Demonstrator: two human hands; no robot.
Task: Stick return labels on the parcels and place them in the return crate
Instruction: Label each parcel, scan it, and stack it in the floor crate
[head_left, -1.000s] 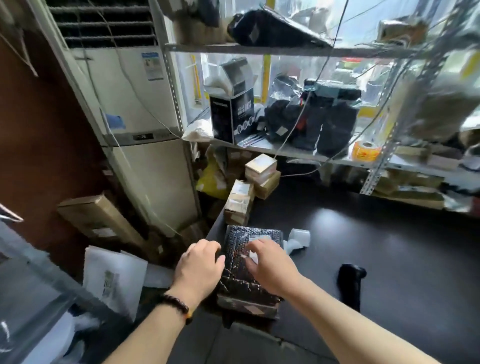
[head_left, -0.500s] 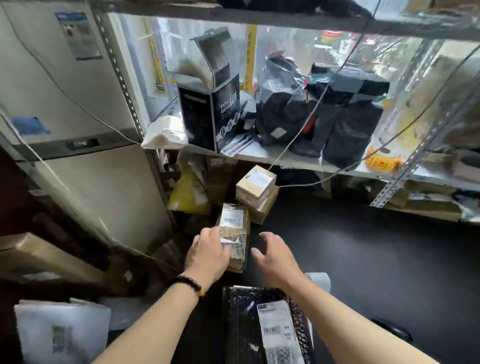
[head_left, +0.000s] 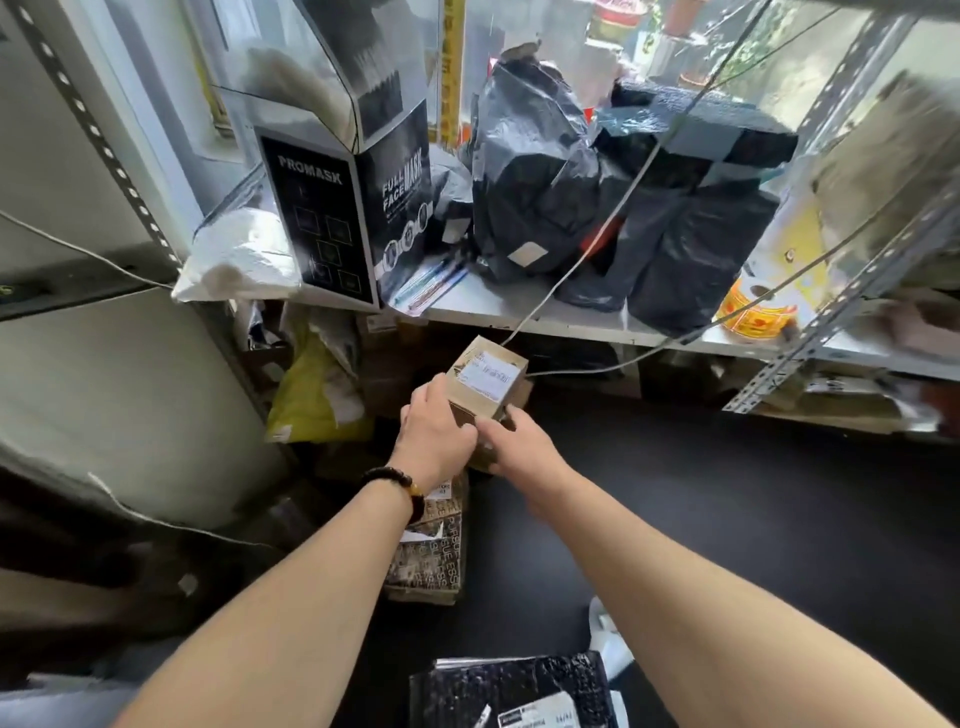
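The black table (head_left: 727, 519) fills the lower right of the frame, and the white shelf (head_left: 519, 312) runs across the middle above it. The shelf seems to serve as storage, with goods packed side by side. At upper left on it stands a tall black carton (head_left: 332, 218) printed "PROMASK" and "FULL FACE MASK". Black poly bags (head_left: 530, 176) lean together at upper centre.

At the bottom edge lies a black padded mailer (head_left: 519, 686), its white label facing up but too small to read. A printed parcel (head_left: 431, 561) lies at the table's left edge, lower centre; its lettering is only partly legible.

The small cardboard box (head_left: 485, 382) sits at centre frame, lifted clear of the stack below the shelf, probably to be brought nearer for labelling. It already carries a white sticker with blurred print. The left hand (head_left: 434, 434) wraps its left side with curled fingers. The right hand (head_left: 524, 447) pinches the lower right corner, thumb in front and fingers hidden behind. No return crate shows.
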